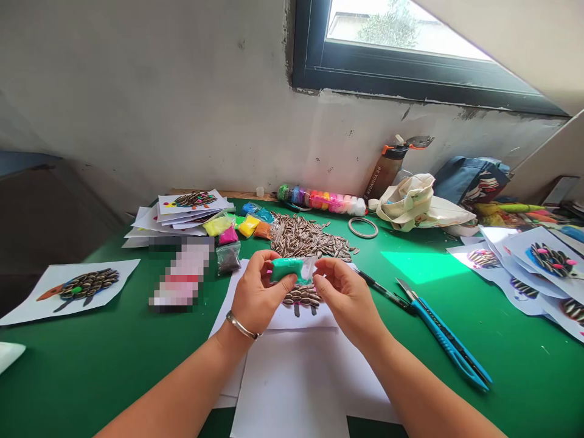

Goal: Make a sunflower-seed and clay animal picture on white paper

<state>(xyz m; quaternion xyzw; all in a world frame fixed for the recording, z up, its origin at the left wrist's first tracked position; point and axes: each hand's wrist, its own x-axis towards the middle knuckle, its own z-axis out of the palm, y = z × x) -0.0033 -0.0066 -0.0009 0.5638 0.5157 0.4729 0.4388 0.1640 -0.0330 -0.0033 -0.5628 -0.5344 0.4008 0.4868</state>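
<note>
My left hand [262, 289] is closed on a small clear packet of green clay [287, 269], thumb in front and fingers behind. At the packet's clear right end [309, 269], my right hand [340, 289] pinches the plastic between thumb and fingers. Below the packet lies a white paper [274, 313] with sunflower seeds [303, 296] stuck on it in rows and two dark legs beneath. Part of this picture is hidden behind my hands and the packet. Blank white sheets [292, 377] lie nearer to me.
Loose seeds [305, 236] are piled behind my hands, beside coloured clay packets [249, 225]. A blue cutter [447, 340] and black pen [385, 292] lie at right. Finished seed pictures [84, 289] sit left and right. Behind stand a bottle [385, 170] and cloth bag [410, 204].
</note>
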